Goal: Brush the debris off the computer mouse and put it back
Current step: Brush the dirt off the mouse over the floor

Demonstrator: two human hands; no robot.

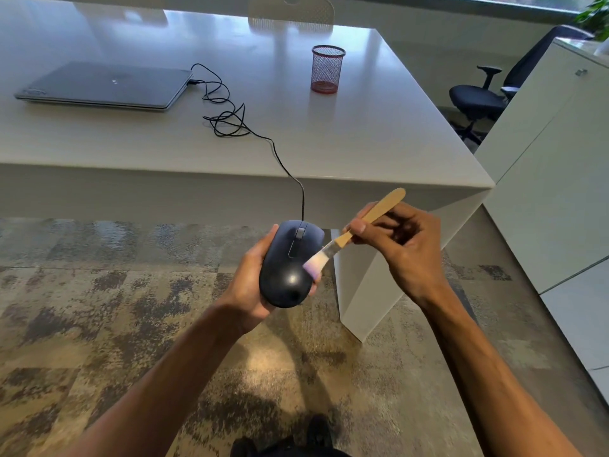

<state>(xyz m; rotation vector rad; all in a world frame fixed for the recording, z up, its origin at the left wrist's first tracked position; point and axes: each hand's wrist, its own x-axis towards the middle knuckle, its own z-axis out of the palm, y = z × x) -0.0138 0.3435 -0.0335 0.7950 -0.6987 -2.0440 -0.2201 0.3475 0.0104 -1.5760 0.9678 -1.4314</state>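
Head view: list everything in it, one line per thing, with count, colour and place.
mouse: one, dark navy, held off the desk in the left hand
brush: one, wooden handle, pale bristles touching the mouse
cable: one, black, from mouse to laptop, tangled on the desk
laptop: one, grey, closed, far left of the desk
pen cup: one, red mesh, far right of the desk
desk: one, white
office chair: one, black, right of the desk
cabinet: one, white, right edge
hands: left hand gripping the mouse, right hand holding the brush

soft daylight glares off the bench (329,133) at its far edge; wide-angle bending at the edges, brush bristles (313,262) blurred.
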